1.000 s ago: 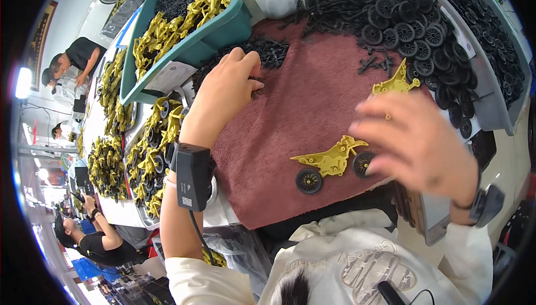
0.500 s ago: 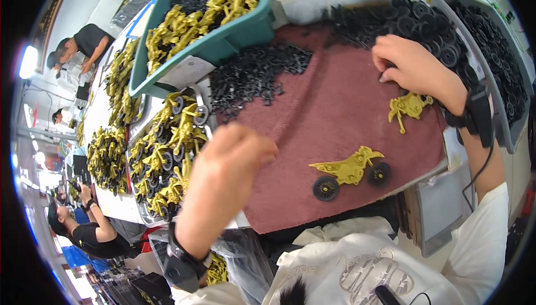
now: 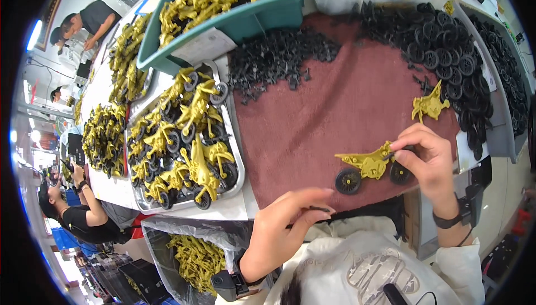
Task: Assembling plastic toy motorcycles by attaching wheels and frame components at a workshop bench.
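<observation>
A yellow toy motorcycle (image 3: 371,167) with two black wheels lies on its side on the dark red cloth. My right hand (image 3: 427,157) is at its front end, fingers closed on a small black part that touches or nearly touches the yellow body. The hand partly covers the front wheel (image 3: 400,173); the rear wheel (image 3: 348,181) shows fully. Left of the motorcycle, near the cloth's front edge, my left hand (image 3: 285,229) pinches a small black plastic piece (image 3: 320,209) between thumb and fingers. Another yellow motorcycle body (image 3: 430,104) without wheels lies beyond my right hand.
Loose black wheels (image 3: 444,54) are heaped at the right, small black parts (image 3: 273,62) at the back. A teal bin (image 3: 245,21) holds yellow bodies. At left, a metal tray (image 3: 241,179) carries wheeled motorcycles. A plastic-lined bin (image 3: 156,249) stands below. Two people work at far left.
My right hand has come from the wheel heap toward me to the motorcycle's front. My left hand has moved nearer and right, beside the motorcycle. The whole view has shifted somewhat.
</observation>
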Available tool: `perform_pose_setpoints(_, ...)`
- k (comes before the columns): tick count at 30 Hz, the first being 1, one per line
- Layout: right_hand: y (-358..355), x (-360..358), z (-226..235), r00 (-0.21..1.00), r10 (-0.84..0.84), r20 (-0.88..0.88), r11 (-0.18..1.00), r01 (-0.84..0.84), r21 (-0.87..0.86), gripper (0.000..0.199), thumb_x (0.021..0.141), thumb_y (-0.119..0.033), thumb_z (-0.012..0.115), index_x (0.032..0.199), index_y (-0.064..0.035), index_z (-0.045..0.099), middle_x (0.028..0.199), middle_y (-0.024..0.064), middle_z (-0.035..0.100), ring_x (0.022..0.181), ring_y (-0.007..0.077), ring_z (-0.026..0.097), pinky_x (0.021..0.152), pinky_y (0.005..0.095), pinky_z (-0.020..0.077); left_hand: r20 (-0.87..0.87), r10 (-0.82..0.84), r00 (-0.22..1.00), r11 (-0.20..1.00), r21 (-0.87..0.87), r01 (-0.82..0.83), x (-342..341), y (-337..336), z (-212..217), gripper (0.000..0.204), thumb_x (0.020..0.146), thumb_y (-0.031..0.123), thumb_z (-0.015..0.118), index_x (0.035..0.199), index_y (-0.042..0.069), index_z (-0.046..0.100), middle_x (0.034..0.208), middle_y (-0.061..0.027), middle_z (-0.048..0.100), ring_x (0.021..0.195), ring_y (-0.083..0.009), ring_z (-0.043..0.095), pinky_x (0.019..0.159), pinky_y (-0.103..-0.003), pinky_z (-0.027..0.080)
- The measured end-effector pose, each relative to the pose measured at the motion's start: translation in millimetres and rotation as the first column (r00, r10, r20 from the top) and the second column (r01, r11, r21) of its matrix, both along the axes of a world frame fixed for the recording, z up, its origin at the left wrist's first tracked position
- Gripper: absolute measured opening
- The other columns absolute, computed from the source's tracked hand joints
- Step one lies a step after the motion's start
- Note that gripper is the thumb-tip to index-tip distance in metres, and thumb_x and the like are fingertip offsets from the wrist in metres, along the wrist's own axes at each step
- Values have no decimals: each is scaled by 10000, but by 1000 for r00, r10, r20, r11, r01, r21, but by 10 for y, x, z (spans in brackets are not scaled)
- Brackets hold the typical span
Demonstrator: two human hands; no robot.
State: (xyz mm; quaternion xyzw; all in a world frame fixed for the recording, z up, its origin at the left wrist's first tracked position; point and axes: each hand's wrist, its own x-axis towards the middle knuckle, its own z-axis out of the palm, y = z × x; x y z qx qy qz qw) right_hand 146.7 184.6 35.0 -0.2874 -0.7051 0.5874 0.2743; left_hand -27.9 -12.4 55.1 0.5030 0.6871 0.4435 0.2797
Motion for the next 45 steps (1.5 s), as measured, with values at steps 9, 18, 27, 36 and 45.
perform_pose_setpoints(9, -502, -208, -151, 996, 31, -80, 999, -32, -15, 127, 841, 67, 669, 967, 52, 668, 972, 87, 594, 890, 132, 586, 816, 245, 461, 410, 271, 871, 962, -102, -252, 249, -174, -240, 94, 923, -56, 576, 1006, -93, 599, 882, -189, 703, 728, -161, 678, 627, -253, 558)
perform_pose_setpoints(18, -536, -159, -148, 995, 81, -54, 996, -79, 30, 136, 820, 39, 699, 954, 45, 675, 951, 103, 606, 883, 149, 586, 793, 250, 458, -14, 279, 960, 951, -135, -278, 524, -291, -371, 111, 844, 50, 726, 908, 9, 644, 701, -98, 670, 573, -180, 655, 507, -264, 495)
perform_pose_setpoints(27, -417, -48, -128, 994, 92, -59, 994, -88, 69, 131, 839, 27, 676, 953, 11, 613, 982, 97, 560, 871, 138, 557, 799, 250, 451, -426, 180, 887, 979, -7, -202, 610, -50, -465, 263, 817, 132, 752, 694, 70, 528, 527, -32, 464, 401, -187, 480, 390, -306, 374)
perform_pose_setpoints(36, -152, -139, 122, 960, 197, 198, 944, -241, 227, 205, 786, 94, 645, 985, 44, 644, 955, 79, 562, 871, 140, 558, 800, 248, 458, -499, 208, 841, 976, 46, -214, 687, 66, -479, 302, 803, 20, 734, 634, 42, 485, 501, -63, 403, 382, -223, 424, 388, -331, 312)
perform_pose_setpoints(45, 88, -544, 133, 837, 458, 298, 881, -472, -31, 93, 811, 15, 668, 895, 12, 627, 837, 22, 632, 791, 76, 616, 737, 227, 507, -519, 250, 817, 967, 87, -240, 725, 83, -545, 286, 809, -6, 674, 622, 44, 463, 503, -66, 408, 373, -227, 419, 386, -341, 308)
